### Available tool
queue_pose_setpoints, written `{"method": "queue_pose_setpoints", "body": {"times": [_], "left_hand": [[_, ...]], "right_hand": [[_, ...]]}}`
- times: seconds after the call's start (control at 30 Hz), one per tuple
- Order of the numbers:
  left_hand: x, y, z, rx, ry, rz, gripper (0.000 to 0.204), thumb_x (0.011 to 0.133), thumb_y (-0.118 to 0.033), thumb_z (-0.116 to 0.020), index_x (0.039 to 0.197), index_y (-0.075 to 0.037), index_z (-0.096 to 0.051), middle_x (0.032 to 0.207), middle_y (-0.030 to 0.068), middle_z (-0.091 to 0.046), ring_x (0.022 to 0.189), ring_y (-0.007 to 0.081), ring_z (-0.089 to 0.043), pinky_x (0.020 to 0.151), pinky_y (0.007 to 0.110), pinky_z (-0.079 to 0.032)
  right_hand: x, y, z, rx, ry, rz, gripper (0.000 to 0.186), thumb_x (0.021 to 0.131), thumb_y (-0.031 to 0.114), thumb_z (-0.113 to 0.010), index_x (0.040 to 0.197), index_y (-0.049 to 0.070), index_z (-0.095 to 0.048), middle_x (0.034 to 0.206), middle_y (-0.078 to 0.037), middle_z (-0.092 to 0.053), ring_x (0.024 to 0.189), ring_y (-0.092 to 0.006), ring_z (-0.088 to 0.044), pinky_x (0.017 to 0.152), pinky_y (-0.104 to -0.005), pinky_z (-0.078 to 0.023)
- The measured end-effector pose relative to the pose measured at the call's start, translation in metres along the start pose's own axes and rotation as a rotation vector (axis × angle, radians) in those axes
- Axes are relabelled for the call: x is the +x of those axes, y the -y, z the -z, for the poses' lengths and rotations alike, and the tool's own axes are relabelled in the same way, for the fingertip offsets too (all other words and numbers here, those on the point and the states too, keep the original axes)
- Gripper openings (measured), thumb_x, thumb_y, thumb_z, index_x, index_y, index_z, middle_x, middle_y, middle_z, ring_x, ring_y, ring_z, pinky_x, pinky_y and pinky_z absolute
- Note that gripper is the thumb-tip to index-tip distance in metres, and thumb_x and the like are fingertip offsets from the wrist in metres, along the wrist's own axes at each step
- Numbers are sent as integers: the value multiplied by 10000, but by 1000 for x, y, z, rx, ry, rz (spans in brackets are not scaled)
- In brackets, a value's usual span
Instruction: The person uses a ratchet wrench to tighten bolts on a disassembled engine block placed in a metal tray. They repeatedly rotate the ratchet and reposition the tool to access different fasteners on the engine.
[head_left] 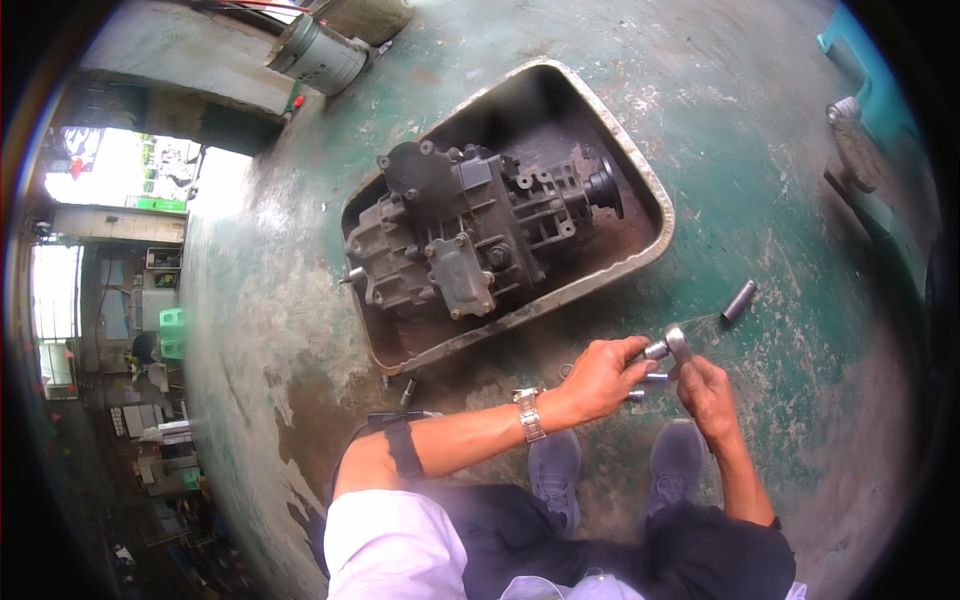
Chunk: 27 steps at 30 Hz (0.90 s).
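My left hand point(604, 380) has its fingers closed round a short silver socket point(656, 351), which meets the head of a ratchet wrench point(677, 343). My right hand point(706, 395) grips that ratchet just below its head; the palm hides most of the handle. Beyond the hands a long deep socket point(739, 301) lies on the floor. Smaller metal pieces, one a short silver socket point(637, 396), lie beneath my fingers, partly hidden. Farther off, a dark, greasy gearbox point(465, 275) sits in a metal tray point(655, 200).
The worn green floor point(780, 240) surrounds the tray. A grey bucket point(318, 58) stands at the far left, and a turquoise plastic stool point(872, 75) at the far right. A small metal tool point(408, 392) lies near my left elbow. My shoes point(674, 465) are just below the hands.
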<state>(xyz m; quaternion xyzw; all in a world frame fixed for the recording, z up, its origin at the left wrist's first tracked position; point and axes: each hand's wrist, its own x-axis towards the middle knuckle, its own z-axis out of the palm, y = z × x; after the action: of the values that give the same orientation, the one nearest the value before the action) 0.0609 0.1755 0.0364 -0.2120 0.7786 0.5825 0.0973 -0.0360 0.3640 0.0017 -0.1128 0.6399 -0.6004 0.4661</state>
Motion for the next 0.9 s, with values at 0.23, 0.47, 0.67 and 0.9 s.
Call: {"method": "queue_pose_setpoints", "body": {"times": [0.23,0.47,0.67,0.9], "left_hand": [[1,-2,1,-124,88,98,179,939,-114,-629,1036,36,-640,725,19,-600,686,47,-479,608,275,-445],[1,-5,-5,38,224,61,216,918,-180,-665,944,31,-629,685,144,-589,637,112,-474,598,350,-442],[5,-11,-9,110,261,-44,220,880,-151,-688,849,45,-593,687,215,-585,571,246,-517,569,391,-434],[17,-15,2,121,261,-124,210,827,-119,-718,828,45,-587,684,219,-586,577,286,-554,573,409,-438]], "right_hand": [[1,-4,3,87,49,27,353,934,389,-656,877,55,-556,686,54,-483,602,-36,-402,512,-218,-319],[3,2,-2,30,21,96,464,800,378,-809,982,23,-572,787,29,-556,697,-43,-492,585,-208,-422],[0,8,3,15,-54,40,311,759,171,-823,910,52,-578,777,34,-562,703,-36,-500,597,-205,-430],[4,13,15,83,-119,91,267,749,126,-800,837,84,-551,722,67,-508,649,-22,-440,562,-197,-355]]}}
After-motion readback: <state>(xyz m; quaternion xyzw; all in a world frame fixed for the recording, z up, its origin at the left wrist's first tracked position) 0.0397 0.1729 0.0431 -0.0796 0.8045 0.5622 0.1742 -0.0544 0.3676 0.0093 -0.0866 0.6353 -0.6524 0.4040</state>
